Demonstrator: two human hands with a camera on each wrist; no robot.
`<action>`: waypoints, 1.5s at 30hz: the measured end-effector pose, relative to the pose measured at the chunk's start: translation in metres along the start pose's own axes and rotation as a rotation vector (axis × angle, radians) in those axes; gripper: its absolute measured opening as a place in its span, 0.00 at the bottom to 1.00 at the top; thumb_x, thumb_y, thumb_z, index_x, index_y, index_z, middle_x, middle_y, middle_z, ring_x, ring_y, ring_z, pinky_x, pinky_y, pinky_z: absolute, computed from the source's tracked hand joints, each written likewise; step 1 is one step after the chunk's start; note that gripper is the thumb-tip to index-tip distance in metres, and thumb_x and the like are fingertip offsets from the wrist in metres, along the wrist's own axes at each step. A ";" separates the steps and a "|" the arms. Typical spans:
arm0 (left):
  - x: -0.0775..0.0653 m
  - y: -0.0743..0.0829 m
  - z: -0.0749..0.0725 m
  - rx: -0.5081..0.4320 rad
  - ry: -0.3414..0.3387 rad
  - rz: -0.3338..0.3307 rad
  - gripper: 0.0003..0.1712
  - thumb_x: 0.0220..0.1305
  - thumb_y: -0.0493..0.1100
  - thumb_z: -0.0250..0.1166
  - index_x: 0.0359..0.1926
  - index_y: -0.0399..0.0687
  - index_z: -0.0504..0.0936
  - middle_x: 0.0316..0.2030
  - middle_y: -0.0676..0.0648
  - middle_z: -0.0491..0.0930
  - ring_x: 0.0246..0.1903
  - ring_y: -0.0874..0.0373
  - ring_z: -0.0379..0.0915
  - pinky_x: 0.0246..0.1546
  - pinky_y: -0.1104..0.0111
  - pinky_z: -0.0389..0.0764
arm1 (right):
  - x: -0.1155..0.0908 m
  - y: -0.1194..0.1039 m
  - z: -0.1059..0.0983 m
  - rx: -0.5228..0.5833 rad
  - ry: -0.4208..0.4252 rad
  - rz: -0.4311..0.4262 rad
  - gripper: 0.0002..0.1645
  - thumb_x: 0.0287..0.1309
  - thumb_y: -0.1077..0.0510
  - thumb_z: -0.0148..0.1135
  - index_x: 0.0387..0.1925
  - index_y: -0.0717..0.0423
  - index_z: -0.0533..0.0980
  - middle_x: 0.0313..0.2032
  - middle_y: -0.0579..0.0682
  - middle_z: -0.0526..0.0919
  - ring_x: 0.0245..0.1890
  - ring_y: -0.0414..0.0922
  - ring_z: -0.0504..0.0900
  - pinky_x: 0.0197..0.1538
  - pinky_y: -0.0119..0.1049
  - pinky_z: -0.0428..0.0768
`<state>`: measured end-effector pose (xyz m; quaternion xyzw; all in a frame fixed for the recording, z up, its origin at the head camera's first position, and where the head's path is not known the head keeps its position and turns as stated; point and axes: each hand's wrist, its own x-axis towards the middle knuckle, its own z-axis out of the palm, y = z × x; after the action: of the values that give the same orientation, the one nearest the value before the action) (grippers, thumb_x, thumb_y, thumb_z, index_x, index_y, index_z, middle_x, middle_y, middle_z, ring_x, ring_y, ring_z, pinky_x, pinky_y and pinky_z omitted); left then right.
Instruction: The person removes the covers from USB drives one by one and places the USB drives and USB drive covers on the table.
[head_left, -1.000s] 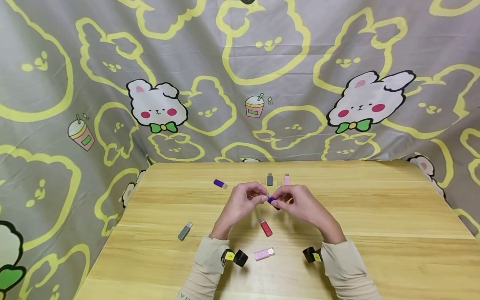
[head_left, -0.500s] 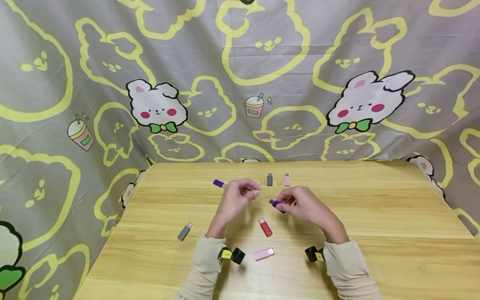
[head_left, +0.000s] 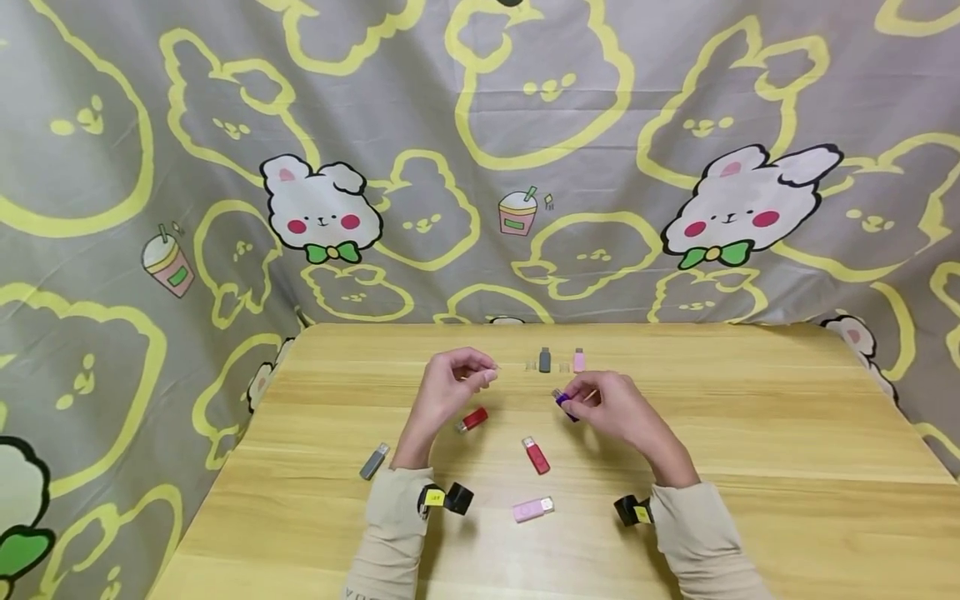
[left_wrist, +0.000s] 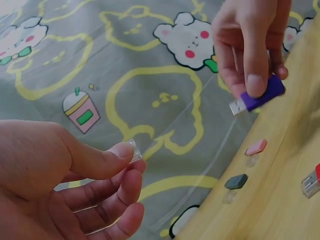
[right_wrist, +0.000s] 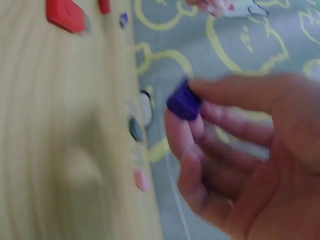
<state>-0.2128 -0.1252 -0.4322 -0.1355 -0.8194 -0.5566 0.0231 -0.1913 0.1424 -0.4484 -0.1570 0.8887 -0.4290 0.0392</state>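
My left hand pinches a small clear cap between thumb and index finger, over the left-middle of the table. My right hand grips a purple USB flash drive by its body, and its bare metal plug points to the left. The drive and the cap are well apart. Beneath my left hand and wrist lies a red USB flash drive. At the back, a grey uncapped drive and a pink uncapped drive stand in a row, each with a clear cap on its left.
A second red drive, a capped pink drive and a capped grey drive lie nearer the front of the wooden table. Another purple drive shows in the right wrist view. A patterned curtain hangs behind the table.
The cap has come off the purple drive. My left hand has moved left with the cap, uncovering a red drive beneath it. My right hand has shifted slightly right with the purple drive.
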 end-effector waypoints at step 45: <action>0.004 -0.021 -0.013 0.045 0.035 -0.021 0.02 0.64 0.32 0.71 0.38 0.36 0.87 0.30 0.46 0.85 0.30 0.53 0.81 0.30 0.72 0.77 | 0.148 -0.028 0.061 -0.470 0.063 0.257 0.18 0.61 0.55 0.67 0.18 0.53 0.72 0.24 0.52 0.80 0.29 0.52 0.82 0.27 0.46 0.78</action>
<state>-0.2231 -0.1433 -0.4455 -0.1165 -0.8324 -0.5406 0.0343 -0.3121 0.0338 -0.4554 -0.0342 0.9773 -0.2071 0.0281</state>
